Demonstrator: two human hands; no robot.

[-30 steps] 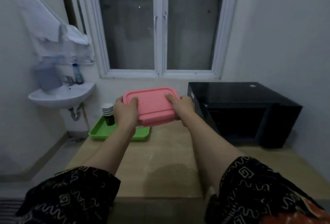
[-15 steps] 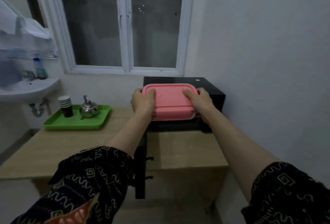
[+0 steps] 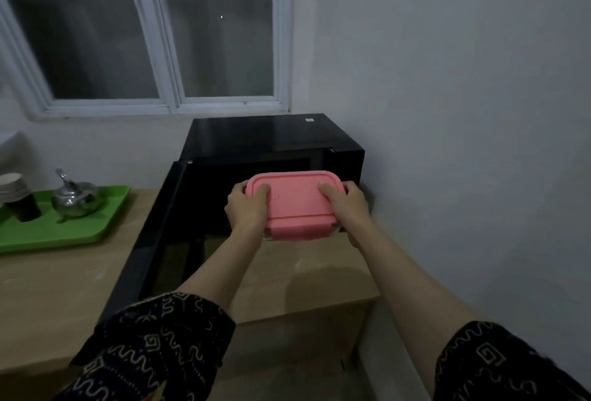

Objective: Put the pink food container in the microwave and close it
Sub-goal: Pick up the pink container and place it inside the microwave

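Note:
I hold the pink food container (image 3: 295,203), a flat rectangular box with a pink lid, level in both hands. My left hand (image 3: 246,208) grips its left end with the thumb on the lid. My right hand (image 3: 347,208) grips its right end the same way. The container hangs just in front of the dark open cavity of the black microwave (image 3: 271,138), which stands on the wooden table (image 3: 64,288) against the right wall. The microwave door (image 3: 150,237) is swung open to the left, toward me. The cavity's inside is too dark to see.
A green tray (image 3: 80,227) on the table's left carries a metal teapot (image 3: 75,199) and a stack of cups (image 3: 16,195). A window (image 3: 153,32) is behind. The white wall (image 3: 463,112) runs close along the right.
The view has swung right and closer to the microwave. Both hands have carried the container from mid-table to the microwave's open front.

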